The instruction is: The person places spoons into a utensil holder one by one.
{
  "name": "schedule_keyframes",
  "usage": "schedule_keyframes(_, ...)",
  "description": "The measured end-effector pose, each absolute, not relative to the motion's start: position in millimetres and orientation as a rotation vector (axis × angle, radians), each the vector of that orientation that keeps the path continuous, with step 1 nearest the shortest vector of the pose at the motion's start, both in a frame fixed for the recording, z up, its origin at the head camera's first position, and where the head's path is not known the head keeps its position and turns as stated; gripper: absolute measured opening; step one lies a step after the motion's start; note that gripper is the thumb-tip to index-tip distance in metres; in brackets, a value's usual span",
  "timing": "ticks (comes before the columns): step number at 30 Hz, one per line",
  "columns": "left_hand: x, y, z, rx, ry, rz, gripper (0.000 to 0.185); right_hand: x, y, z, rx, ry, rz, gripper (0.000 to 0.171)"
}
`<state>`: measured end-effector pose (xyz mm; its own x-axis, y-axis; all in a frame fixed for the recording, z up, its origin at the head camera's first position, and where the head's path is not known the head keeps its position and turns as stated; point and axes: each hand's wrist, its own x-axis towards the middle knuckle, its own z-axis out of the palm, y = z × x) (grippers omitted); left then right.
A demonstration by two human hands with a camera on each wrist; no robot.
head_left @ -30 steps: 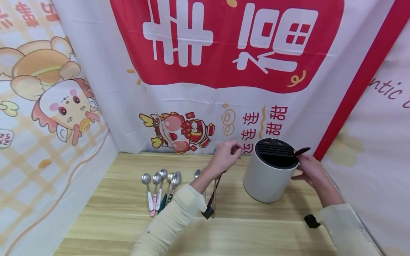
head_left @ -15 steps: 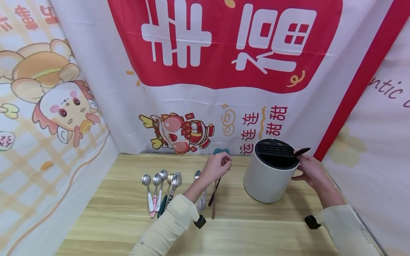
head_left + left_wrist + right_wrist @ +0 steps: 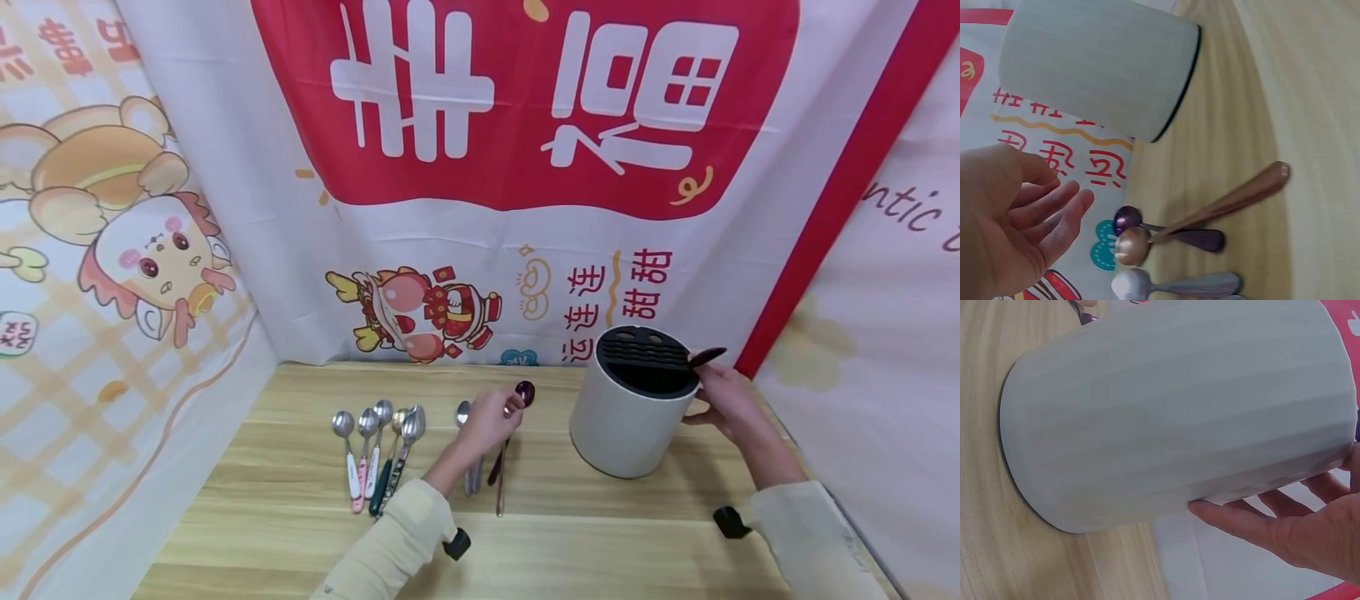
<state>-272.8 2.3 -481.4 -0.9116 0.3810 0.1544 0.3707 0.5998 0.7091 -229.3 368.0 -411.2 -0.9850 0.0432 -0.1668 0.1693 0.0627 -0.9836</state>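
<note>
I've got the white holder (image 3: 628,421) upright on the table (image 3: 300,533), black slotted top up. My right hand (image 3: 723,400) rests on its right side w/ straight fingers (image 3: 1235,519) against the wall, nothing gripped. My left hand (image 3: 491,417) hovers left of the holder, fingers relaxed, holding nothing, over three spoons: purple spoon (image 3: 1166,230), copper spoon (image 3: 1210,209), silver spoon (image 3: 1172,286), lying side by side. Further left of the holder, a row of coloured-handle spoons (image 3: 378,450).
</note>
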Motion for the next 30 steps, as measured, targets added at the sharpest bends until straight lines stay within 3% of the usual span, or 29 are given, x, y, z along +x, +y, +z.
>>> schedule_keyframes(13,-264,1,-506,0.621,2.958,0.972,0.008,-229,369,-411,0.231,2.237,-2.046,0.022)
schedule_keyframes(30,-259,8,-530,0.451,3.079,0.752,0.025,-228,369,-414,0.209,2.253,-2.049,0.024)
